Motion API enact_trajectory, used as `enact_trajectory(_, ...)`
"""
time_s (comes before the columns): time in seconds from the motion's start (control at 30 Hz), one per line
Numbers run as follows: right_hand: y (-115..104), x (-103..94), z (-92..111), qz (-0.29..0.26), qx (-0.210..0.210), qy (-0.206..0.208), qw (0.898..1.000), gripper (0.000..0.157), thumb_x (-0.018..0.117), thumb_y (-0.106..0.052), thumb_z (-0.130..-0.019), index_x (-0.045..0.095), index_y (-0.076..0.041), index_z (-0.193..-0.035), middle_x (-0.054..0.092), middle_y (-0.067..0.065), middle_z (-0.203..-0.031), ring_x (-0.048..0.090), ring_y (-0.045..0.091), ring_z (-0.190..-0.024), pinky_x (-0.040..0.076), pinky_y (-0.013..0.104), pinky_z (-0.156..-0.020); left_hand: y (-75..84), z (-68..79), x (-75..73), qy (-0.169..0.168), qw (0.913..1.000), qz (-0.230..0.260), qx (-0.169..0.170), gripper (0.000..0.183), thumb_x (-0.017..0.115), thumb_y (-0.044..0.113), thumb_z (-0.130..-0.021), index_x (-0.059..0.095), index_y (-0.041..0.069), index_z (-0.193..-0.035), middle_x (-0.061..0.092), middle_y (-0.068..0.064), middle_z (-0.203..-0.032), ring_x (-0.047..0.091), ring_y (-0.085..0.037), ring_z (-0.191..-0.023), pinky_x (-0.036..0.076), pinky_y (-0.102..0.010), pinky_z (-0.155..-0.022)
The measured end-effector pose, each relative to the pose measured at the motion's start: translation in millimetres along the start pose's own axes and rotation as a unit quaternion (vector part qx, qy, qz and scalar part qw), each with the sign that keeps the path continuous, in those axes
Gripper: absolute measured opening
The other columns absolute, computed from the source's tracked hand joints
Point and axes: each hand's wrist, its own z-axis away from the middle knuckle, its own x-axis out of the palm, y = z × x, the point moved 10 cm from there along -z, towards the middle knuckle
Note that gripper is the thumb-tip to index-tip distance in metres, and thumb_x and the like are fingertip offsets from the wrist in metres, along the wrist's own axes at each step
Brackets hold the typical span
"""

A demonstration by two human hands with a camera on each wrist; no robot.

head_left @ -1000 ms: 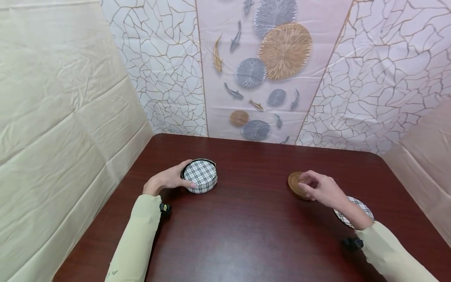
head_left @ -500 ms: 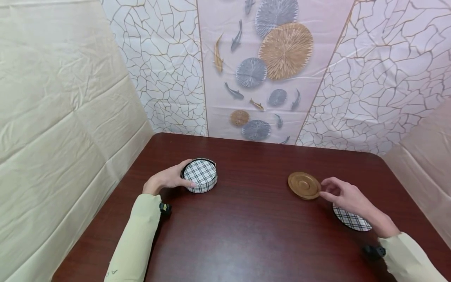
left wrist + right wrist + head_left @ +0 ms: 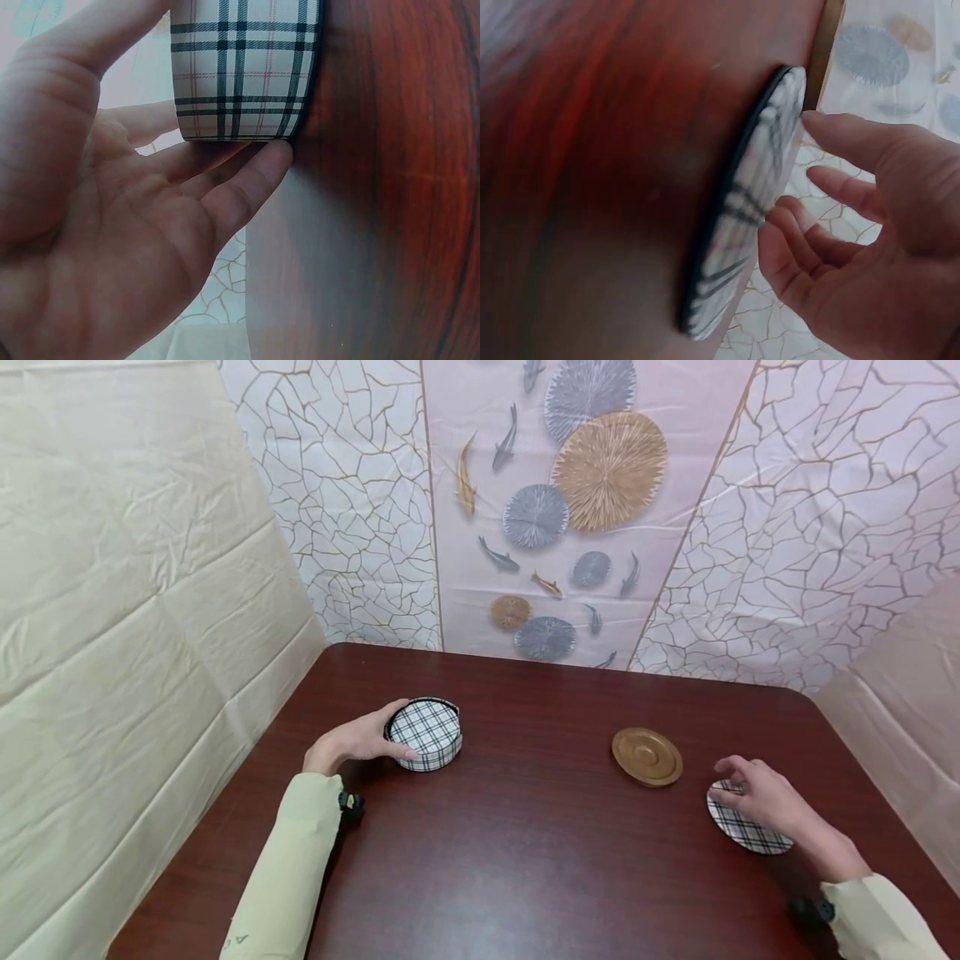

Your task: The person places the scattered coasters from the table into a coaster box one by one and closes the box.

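Note:
On the left of the head view, a round box in black-and-white plaid [image 3: 425, 727] stands on the table. My left hand [image 3: 352, 739] grips it from its left side, thumb at the near wall and fingers round the far wall. In the left wrist view, fingertips touch the plaid side wall [image 3: 244, 75]. Over at the right, my right hand [image 3: 772, 797] hovers above a flat round plaid coaster [image 3: 753, 837], partly covering it. Its fingers are loosely bent with nothing between them. A round brown wooden coaster [image 3: 647, 757] with ring grooves lies left of that hand.
A dark reddish-brown table [image 3: 510, 860] carries all these things. Patterned white cloth [image 3: 360, 510] hangs along its back edge, and cream cloth [image 3: 135, 610] closes off the left side. A small black device is at each wrist.
My right hand has left the brown coaster, which now lies fully uncovered, and moved right and nearer, over the plaid coaster. The left hand has stayed on the box.

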Motion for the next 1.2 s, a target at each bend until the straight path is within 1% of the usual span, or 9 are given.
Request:
enact_trajectory(0.1,7.9,-0.9,2.2,0.003,0.008,0.002,1.0,0.047,0.077,-0.024,-0.083,0.059,0.004,-0.115,0.062,0.027,-0.099,0.061,0.043,-0.092,0.05,0.055,-0.073,0.4,0.2,0.4,-0.001,1.0,0.004,-0.001,0.109,0.08,0.051,-0.077,0.014,0.018,-0.158,0.036,-0.014,-0.152,0.039,-0.032,-0.134,0.036,-0.052,-0.111)
enact_trajectory(0.27,18.9,-4.6,4.4,0.004,0.02,-0.008,1.0,0.051,0.078,-0.028,-0.083,0.058,0.007,-0.114,0.063,0.029,-0.098,0.06,0.043,-0.091,0.05,0.054,-0.072,0.4,0.4,0.8,-0.002,1.0,0.008,0.0,0.109,0.08,0.05,-0.077,0.014,0.018,-0.158,0.036,-0.014,-0.152,0.039,-0.032,-0.134,0.036,-0.052,-0.111)
enact_trajectory(0.43,32.0,-7.2,8.5,0.023,0.057,-0.024,0.998,0.064,0.074,-0.043,-0.085,0.055,0.009,-0.117,0.058,0.033,-0.102,0.056,0.045,-0.092,0.048,0.054,-0.071,-0.8,-0.3,0.9,-0.002,1.0,-0.001,-0.001,0.11,0.08,0.052,-0.077,0.014,0.017,-0.158,0.036,-0.015,-0.152,0.039,-0.032,-0.135,0.035,-0.053,-0.111)
enact_trajectory(0.53,37.8,-9.1,11.6,0.037,0.076,-0.032,0.996,0.072,0.071,-0.052,-0.085,0.054,0.01,-0.118,0.056,0.035,-0.104,0.054,0.049,-0.093,0.046,0.056,-0.071,-1.8,-1.1,1.3,-0.002,1.0,-0.005,-0.003,0.11,0.079,0.053,-0.077,0.014,0.017,-0.158,0.036,-0.015,-0.152,0.039,-0.033,-0.135,0.036,-0.054,-0.111)
enact_trajectory(0.67,41.8,-10.4,12.9,0.051,0.088,-0.042,0.994,0.078,0.069,-0.057,-0.084,0.054,0.011,-0.117,0.058,0.036,-0.104,0.054,0.052,-0.092,0.046,0.057,-0.071,-1.4,-0.8,0.8,-0.003,1.0,-0.004,-0.002,0.11,0.079,0.052,-0.077,0.014,0.017,-0.158,0.036,-0.015,-0.152,0.039,-0.033,-0.134,0.036,-0.053,-0.111)
enact_trajectory(0.83,47.9,-8.2,10.8,0.052,0.104,-0.06,0.991,0.083,0.068,-0.061,-0.082,0.053,0.014,-0.116,0.061,0.033,-0.097,0.056,0.046,-0.087,0.046,0.053,-0.07,-1.5,0.1,0.1,-0.002,1.0,-0.002,0.0,0.11,0.079,0.051,-0.077,0.013,0.017,-0.158,0.036,-0.015,-0.152,0.039,-0.032,-0.134,0.036,-0.053,-0.111)
enact_trajectory(1.0,54.4,-6.6,8.3,0.048,0.121,-0.074,0.989,0.09,0.068,-0.066,-0.079,0.051,0.015,-0.114,0.059,0.035,-0.101,0.056,0.045,-0.086,0.047,0.05,-0.069,-2.9,-0.3,0.4,-0.002,1.0,0.0,-0.002,0.11,0.08,0.051,-0.077,0.014,0.017,-0.158,0.037,-0.014,-0.151,0.039,-0.032,-0.134,0.036,-0.053,-0.111)
enact_trajectory(1.1,58.3,-5.7,8.4,0.048,0.126,-0.083,0.987,0.091,0.067,-0.068,-0.078,0.051,0.015,-0.111,0.058,0.036,-0.102,0.056,0.046,-0.087,0.047,0.049,-0.07,-2.2,-0.7,0.3,-0.004,1.0,-0.001,0.0,0.11,0.08,0.051,-0.077,0.013,0.016,-0.158,0.036,-0.015,-0.152,0.038,-0.033,-0.135,0.035,-0.053,-0.112)
enact_trajectory(1.2,60.9,-6.7,9.1,0.052,0.128,-0.091,0.986,0.089,0.066,-0.069,-0.079,0.053,0.013,-0.108,0.059,0.034,-0.1,0.057,0.045,-0.087,0.047,0.049,-0.07,-1.3,-2.1,0.1,-0.004,1.0,-0.005,0.003,0.111,0.08,0.052,-0.077,0.013,0.016,-0.158,0.036,-0.016,-0.153,0.038,-0.033,-0.136,0.034,-0.053,-0.112)
